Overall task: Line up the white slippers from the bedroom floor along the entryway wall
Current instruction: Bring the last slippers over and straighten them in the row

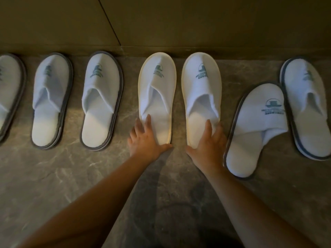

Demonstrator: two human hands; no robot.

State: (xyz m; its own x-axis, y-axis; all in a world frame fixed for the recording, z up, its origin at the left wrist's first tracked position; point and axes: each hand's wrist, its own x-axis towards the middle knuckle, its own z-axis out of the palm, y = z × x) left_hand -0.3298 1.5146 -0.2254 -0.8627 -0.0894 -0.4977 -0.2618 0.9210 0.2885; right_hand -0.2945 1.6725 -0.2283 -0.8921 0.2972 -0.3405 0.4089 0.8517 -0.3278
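Note:
Several white slippers lie toe-first against the wall base [161, 49]. Two cream-edged slippers sit in the middle, side by side. My left hand [146, 140] lies spread on the heel of the left cream-edged slipper [157, 90]. My right hand [207, 142] rests flat on the heel of the right cream-edged slipper [201, 90]. Three grey-edged slippers [101, 97] stand in line to the left. At the right, a tilted grey-edged slipper [254, 129] sits further from the wall, touching a straighter one [308, 108].
The floor [71, 176] is dark marbled stone. The wall panel [197, 20] runs along the top with a vertical seam at the left. A drain-like ring [179, 217] shows in the floor between my arms.

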